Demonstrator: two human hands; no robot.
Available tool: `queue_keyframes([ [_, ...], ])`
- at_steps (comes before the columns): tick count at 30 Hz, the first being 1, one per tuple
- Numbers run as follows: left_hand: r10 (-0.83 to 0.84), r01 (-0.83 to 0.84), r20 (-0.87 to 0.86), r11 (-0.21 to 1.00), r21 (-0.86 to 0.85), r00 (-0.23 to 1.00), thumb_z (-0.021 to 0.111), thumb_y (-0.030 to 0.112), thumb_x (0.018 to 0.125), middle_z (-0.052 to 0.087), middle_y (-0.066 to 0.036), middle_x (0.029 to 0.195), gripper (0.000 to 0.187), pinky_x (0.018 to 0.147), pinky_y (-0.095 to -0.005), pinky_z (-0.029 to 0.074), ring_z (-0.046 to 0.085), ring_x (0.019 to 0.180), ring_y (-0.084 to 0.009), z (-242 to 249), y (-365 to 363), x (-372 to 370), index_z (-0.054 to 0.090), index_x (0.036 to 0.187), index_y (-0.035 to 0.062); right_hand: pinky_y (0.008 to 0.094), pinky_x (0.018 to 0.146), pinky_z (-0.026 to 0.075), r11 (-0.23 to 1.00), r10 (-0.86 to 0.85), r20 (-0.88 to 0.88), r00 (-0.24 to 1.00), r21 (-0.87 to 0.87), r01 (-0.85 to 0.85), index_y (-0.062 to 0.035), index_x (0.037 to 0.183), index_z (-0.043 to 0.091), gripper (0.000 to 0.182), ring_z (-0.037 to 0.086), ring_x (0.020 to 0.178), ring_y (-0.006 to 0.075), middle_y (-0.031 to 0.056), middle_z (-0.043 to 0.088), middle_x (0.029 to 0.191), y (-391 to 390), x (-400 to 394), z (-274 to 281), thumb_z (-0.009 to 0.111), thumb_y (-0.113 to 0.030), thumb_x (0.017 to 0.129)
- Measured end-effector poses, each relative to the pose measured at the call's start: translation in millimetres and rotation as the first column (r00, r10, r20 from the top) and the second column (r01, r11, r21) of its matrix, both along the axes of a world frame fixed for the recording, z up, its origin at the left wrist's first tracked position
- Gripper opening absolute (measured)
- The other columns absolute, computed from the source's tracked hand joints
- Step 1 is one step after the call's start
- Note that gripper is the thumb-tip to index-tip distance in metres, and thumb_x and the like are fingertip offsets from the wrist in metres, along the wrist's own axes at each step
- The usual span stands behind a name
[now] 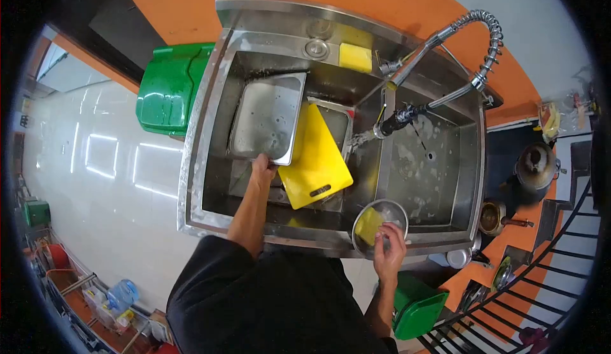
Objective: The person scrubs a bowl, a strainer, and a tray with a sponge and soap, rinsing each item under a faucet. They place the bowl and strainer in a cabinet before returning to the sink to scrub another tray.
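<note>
My left hand point(261, 171) grips the near edge of a rectangular steel pan point(264, 115), which is tilted in the left sink basin with some cloudy water inside. Beside the pan, a yellow cutting board point(318, 163) with a slot handle leans over other metal pans. My right hand point(389, 252) is at a round metal bowl point(402, 213) on the sink's front edge. Its fingers are closed at the edge of a yellow sponge point(368, 225) in the bowl; the fingertips are partly hidden.
A spring-hose faucet point(493, 42) sprays water from its nozzle point(394, 124) near the divider. The right basin point(433, 163) holds shallow, sudsy water. On the back ledge lies a yellow block point(355, 57). Green bins point(172, 90) stand nearby, and a pot point(536, 165) sits at right.
</note>
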State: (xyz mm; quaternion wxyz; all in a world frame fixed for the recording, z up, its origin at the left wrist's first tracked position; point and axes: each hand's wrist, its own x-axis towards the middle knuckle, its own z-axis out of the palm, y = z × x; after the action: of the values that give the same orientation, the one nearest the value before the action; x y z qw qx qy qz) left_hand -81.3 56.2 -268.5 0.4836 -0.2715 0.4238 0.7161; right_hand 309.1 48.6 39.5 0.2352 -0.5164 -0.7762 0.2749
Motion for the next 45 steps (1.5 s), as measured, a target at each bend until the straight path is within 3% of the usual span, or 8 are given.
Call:
queue_keyframes([
  [10,0.001,-0.005,0.101,0.999,0.032,0.995,0.036,0.003,0.093,0.063,-0.018,0.117,0.037,0.078,-0.0551,0.06,0.067,0.099,-0.0343,106.1,-21.9,17.6,0.054,0.125,0.0013,0.0311,0.063,0.055,0.696,-0.086,-0.252,0.964,-0.708,-0.122,-0.0007,0.113,0.055,0.058,0.065,0.079,0.0185,0.007,0.065,0.091,42.1,-215.1,-119.7,0.076,-0.044,0.082],
  [23,0.443,-0.382,0.137,0.864,-0.328,0.886,0.049,0.004,0.085,0.06,-0.02,0.113,0.036,0.082,-0.0604,0.052,0.064,0.098,-0.0389,76.4,-103.7,-0.6,0.056,0.12,-0.0016,0.0451,0.082,0.051,0.844,0.199,0.099,0.975,-0.523,-0.119,-0.0059,0.096,0.067,0.027,0.066,0.09,0.0399,0.0198,0.07,0.088,85.7,-296.7,-113.9,0.063,-0.015,0.071],
  [26,0.376,-0.246,0.091,0.752,-0.611,0.922,0.057,0.007,0.084,0.063,-0.017,0.105,0.033,0.076,-0.0542,0.054,0.065,0.093,-0.034,-17.3,-128.2,-4.2,0.059,0.116,-0.002,0.0465,0.083,0.05,0.856,0.28,0.163,0.946,-0.488,-0.17,-0.0039,0.095,0.066,0.027,0.066,0.09,0.0412,0.0222,0.069,0.09,87.5,-309.6,-78.9,0.064,-0.016,0.071],
  [30,-0.538,0.527,0.121,0.714,-0.461,0.834,0.068,0.021,0.083,0.068,-0.017,0.096,0.03,0.074,-0.0455,0.053,0.067,0.089,-0.0308,-25.1,-120.2,10.6,0.067,0.103,-0.0024,0.049,0.085,0.049,0.903,0.38,0.336,0.862,-0.335,-0.268,-0.0001,0.095,0.065,0.029,0.064,0.095,0.0435,0.025,0.068,0.095,99.5,-320.5,-26.3,0.064,-0.017,0.072],
  [35,-0.762,0.331,-0.456,0.623,-0.708,0.459,0.066,0.045,0.083,0.07,-0.024,0.093,0.049,0.076,-0.0419,0.053,0.069,0.089,-0.0327,15.3,-35.2,50.4,0.07,0.096,-0.0022,0.0501,0.082,0.049,0.911,0.411,0.536,0.737,-0.211,-0.355,0.0005,0.09,0.065,0.024,0.063,0.091,0.046,0.0278,0.066,0.09,89.6,-314.0,41.3,0.064,-0.014,0.07],
  [40,-0.67,0.311,-0.504,0.72,-0.62,0.545,0.056,0.042,0.087,0.067,-0.028,0.096,0.048,0.088,-0.0481,0.05,0.065,0.096,-0.0443,30.1,32.4,77.7,0.068,0.099,-0.0031,0.0487,0.083,0.051,0.879,0.407,0.619,0.672,-0.066,-0.472,0.0028,0.09,0.065,0.022,0.063,0.091,0.046,0.03,0.066,0.089,90.5,-298.6,65.0,0.064,-0.006,0.07],
  [42,-0.812,0.252,-0.584,0.565,-0.786,-0.001,0.054,0.037,0.089,0.069,-0.025,0.093,0.042,0.084,-0.0468,0.052,0.067,0.092,-0.0421,-43.5,71.3,87.0,0.068,0.099,-0.0015,0.0499,0.083,0.051,0.892,0.384,0.626,0.679,-0.062,-0.447,0.0038,0.091,0.065,0.023,0.064,0.091,0.0464,0.0308,0.066,0.088,83.1,-290.8,84.0,0.067,-0.005,0.07],
  [45,-0.644,0.397,-0.596,0.765,-0.507,0.48,0.056,0.035,0.09,0.071,-0.021,0.091,0.04,0.081,-0.0436,0.053,0.069,0.088,-0.0368,36.7,83.9,71.3,0.068,0.1,-0.0014,0.0514,0.079,0.053,0.885,0.302,0.696,0.651,0.049,-0.463,0.0033,0.089,0.064,0.023,0.065,0.087,0.0469,0.0291,0.066,0.089,79.4,-274.8,100.2,0.07,-0.005,0.068],
])
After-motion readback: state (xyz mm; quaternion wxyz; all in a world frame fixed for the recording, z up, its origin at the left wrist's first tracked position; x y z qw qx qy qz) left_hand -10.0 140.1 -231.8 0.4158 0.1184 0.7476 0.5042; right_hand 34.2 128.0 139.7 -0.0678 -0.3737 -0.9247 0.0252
